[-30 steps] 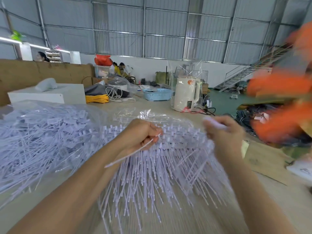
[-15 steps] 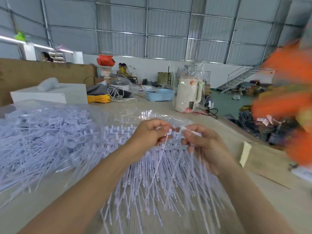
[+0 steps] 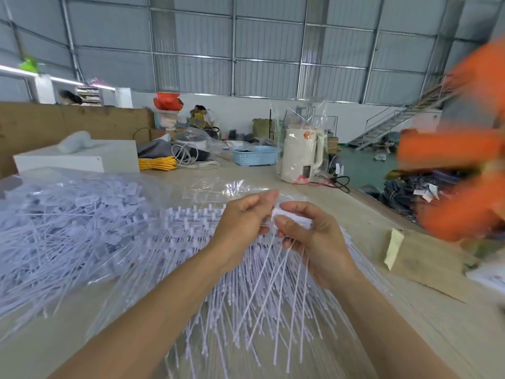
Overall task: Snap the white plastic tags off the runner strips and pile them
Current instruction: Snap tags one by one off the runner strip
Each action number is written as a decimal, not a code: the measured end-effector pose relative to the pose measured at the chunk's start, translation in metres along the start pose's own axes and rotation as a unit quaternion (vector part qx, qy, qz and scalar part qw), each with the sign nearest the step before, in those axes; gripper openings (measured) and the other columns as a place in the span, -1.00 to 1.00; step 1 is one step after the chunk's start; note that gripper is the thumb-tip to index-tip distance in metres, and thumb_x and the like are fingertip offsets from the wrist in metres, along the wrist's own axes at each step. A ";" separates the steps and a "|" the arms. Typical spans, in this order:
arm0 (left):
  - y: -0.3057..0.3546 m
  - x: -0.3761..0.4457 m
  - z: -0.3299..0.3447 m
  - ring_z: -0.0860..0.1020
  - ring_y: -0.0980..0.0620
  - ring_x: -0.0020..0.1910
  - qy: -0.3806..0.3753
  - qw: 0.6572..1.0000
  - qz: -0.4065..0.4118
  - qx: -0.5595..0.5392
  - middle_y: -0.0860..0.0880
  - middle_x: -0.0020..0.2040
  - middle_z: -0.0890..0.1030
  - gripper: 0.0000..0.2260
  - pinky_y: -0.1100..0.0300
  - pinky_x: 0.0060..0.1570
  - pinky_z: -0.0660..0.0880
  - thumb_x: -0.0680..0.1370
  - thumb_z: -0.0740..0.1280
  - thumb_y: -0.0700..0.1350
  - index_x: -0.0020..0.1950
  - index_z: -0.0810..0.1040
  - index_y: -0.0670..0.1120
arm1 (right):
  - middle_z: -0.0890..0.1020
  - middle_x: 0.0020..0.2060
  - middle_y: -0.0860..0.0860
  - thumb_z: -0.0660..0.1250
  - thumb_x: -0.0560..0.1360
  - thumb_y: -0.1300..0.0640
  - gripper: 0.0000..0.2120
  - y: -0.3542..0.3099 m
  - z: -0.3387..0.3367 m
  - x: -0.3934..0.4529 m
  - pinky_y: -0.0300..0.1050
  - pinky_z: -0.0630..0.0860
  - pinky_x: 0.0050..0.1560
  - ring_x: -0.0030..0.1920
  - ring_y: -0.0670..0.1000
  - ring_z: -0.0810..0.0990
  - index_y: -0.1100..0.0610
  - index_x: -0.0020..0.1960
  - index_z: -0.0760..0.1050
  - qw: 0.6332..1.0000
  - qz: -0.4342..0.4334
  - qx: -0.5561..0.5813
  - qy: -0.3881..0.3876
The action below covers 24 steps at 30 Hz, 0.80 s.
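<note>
Left hand: the left hand (image 3: 241, 225) is curling its fingers and pinching the top of a runner strip (image 3: 276, 258) against the thumb, just beside the other hand.
Right hand: the right hand (image 3: 308, 239) is gripping the same strip's flat white heads between thumb and curled fingers, and the thin tails are hanging down below both palms.
Strips beneath: more runner strips are lying in a fanned bundle (image 3: 240, 310) on the table directly under the hands, heads pointing away, tails pointing toward the person.
Tag pile: a heap of loose white tags (image 3: 68, 228) is sitting to the left of the bundle, on crinkled clear plastic sheet (image 3: 216, 187).
Table: the pale wooden table (image 3: 410, 324) is carrying everything; a cardboard sheet (image 3: 426, 258) is lying near its right edge.
Farther back: a cream kettle (image 3: 299, 157) wrapped in clear film is standing beyond the hands, with a blue basket (image 3: 254, 155) to its left and a yellow coiled cord (image 3: 157, 163) farther left.
Right edge: a blurred orange shape (image 3: 461, 149) is filling the side.
</note>
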<state>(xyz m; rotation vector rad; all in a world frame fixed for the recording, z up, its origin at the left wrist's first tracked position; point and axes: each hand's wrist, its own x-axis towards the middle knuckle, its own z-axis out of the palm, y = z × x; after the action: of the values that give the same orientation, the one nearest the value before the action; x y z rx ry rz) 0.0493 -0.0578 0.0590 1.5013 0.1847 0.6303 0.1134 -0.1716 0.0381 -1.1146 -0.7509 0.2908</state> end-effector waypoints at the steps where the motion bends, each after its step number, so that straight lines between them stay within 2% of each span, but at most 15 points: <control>1: 0.001 0.000 0.001 0.56 0.08 -0.24 0.003 1.000 -0.009 -0.008 0.01 -0.15 0.63 -0.84 0.27 -0.23 0.51 0.55 0.30 -0.01 0.07 0.60 0.01 | 0.62 -0.37 0.03 0.43 0.30 0.23 -0.76 0.000 -0.001 0.001 -0.27 0.48 -0.41 -0.42 -0.06 0.54 0.22 -0.04 0.55 1.000 -0.001 0.014 0.014; 3: 0.000 -0.001 0.004 0.61 0.07 -0.19 -0.027 0.999 -0.032 0.003 -0.01 -0.05 0.62 -0.69 0.20 -0.13 0.54 0.48 0.32 0.11 0.15 0.51 0.00 | 0.60 -0.39 0.03 0.40 0.31 0.23 -0.76 -0.003 -0.005 0.002 -0.29 0.48 -0.41 -0.43 -0.08 0.51 0.25 -0.03 0.56 0.997 0.003 0.075 0.035; 5: -0.005 -0.008 0.010 0.64 0.04 -0.09 -0.091 0.992 -0.063 0.057 -0.04 0.05 0.61 -0.39 0.13 -0.02 0.55 0.32 0.35 0.25 0.27 0.41 -0.03 | 0.57 -0.42 0.03 0.37 0.35 0.23 -0.79 -0.008 -0.009 0.002 -0.27 0.49 -0.43 -0.46 -0.09 0.50 0.26 -0.03 0.53 0.989 0.006 0.134 0.056; 6: -0.008 -0.012 0.013 0.64 0.04 -0.06 -0.122 0.986 -0.077 0.085 -0.03 0.06 0.61 -0.31 0.11 0.00 0.56 0.28 0.38 0.27 0.31 0.36 -0.03 | 0.56 -0.43 0.03 0.36 0.36 0.21 -0.82 -0.010 -0.011 0.002 -0.26 0.48 -0.46 -0.48 -0.09 0.49 0.24 -0.05 0.51 0.986 0.005 0.149 0.072; 7: -0.011 -0.017 0.017 0.65 0.04 -0.05 -0.150 0.979 -0.082 0.107 -0.02 0.08 0.59 -0.30 0.09 0.01 0.57 0.30 0.44 0.25 0.33 0.32 -0.02 | 0.55 -0.42 0.02 0.37 0.37 0.18 -0.83 -0.012 -0.012 0.002 -0.27 0.46 -0.48 -0.48 -0.09 0.48 0.21 -0.07 0.51 0.984 0.002 0.150 0.094; 9: -0.019 -0.024 0.024 0.66 0.03 -0.08 -0.188 0.970 -0.057 0.147 0.00 0.09 0.57 -0.41 0.03 0.02 0.59 0.40 0.48 0.07 0.33 0.28 0.03 | 0.54 -0.41 0.01 0.40 0.33 0.12 -0.80 -0.014 -0.014 0.002 -0.29 0.45 -0.47 -0.49 -0.11 0.46 0.18 -0.08 0.54 0.982 -0.018 0.126 0.141; 12: -0.024 -0.032 0.031 0.66 0.10 -0.24 -0.202 0.954 0.011 0.222 0.07 -0.06 0.59 -0.62 0.06 -0.03 0.60 0.50 0.39 -0.09 0.21 0.28 0.10 | 0.57 -0.43 -0.01 0.43 0.33 0.15 -0.84 -0.017 -0.017 0.002 -0.28 0.46 -0.45 -0.50 -0.11 0.45 0.14 -0.10 0.58 0.978 -0.068 0.102 0.166; 14: -0.027 -0.037 0.034 0.66 0.09 -0.21 -0.212 0.944 0.018 0.252 0.02 -0.06 0.62 -0.63 0.08 -0.03 0.59 0.52 0.37 -0.09 0.22 0.27 0.10 | 0.58 -0.43 -0.01 0.42 0.37 0.22 -0.93 -0.022 -0.020 0.003 -0.28 0.45 -0.45 -0.50 -0.09 0.45 0.11 -0.15 0.60 0.979 -0.107 0.071 0.156; 17: -0.035 -0.044 0.030 0.61 -0.05 -0.01 -0.257 0.919 -0.027 0.298 -0.11 0.04 0.60 -0.54 -0.03 0.07 0.54 0.49 0.40 -0.07 0.30 0.27 0.01 | 0.59 -0.43 -0.03 0.43 0.35 0.20 -0.92 -0.033 -0.027 0.005 -0.29 0.44 -0.45 -0.50 -0.09 0.47 0.04 -0.22 0.63 0.977 -0.159 0.006 0.139; 20: -0.034 -0.044 0.019 0.59 0.01 -0.01 -0.317 0.888 -0.085 0.321 -0.12 0.11 0.59 -0.54 0.02 0.14 0.52 0.46 0.45 -0.08 0.28 0.34 -0.06 | 0.59 -0.45 -0.06 0.40 0.43 0.30 -0.77 -0.043 -0.040 0.011 -0.28 0.44 -0.44 -0.48 -0.10 0.48 -0.01 -0.26 0.63 0.964 -0.196 -0.037 0.173; 22: -0.022 -0.038 0.012 0.62 0.06 -0.06 -0.334 0.891 -0.103 0.289 -0.09 0.11 0.61 -0.51 0.14 0.12 0.54 0.45 0.46 -0.04 0.29 0.35 -0.06 | 0.59 -0.46 -0.07 0.39 0.44 0.32 -0.79 -0.046 -0.044 0.014 -0.29 0.45 -0.45 -0.49 -0.10 0.47 0.02 -0.24 0.60 0.967 -0.175 -0.065 0.175; 24: -0.007 -0.030 0.007 0.65 0.08 -0.12 -0.305 0.903 -0.107 0.283 -0.04 0.06 0.63 -0.45 0.19 0.05 0.56 0.42 0.45 0.10 0.32 0.34 -0.02 | 0.58 -0.47 -0.06 0.40 0.42 0.29 -0.89 -0.045 -0.044 0.016 -0.30 0.45 -0.47 -0.48 -0.10 0.47 0.10 -0.22 0.58 0.984 -0.089 -0.073 0.137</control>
<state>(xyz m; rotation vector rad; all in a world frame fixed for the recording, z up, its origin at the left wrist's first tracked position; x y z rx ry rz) 0.0297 -0.0784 0.0446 2.1314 0.0423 -0.1128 0.1478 -0.2129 0.0748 -1.1884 -0.6276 -0.0696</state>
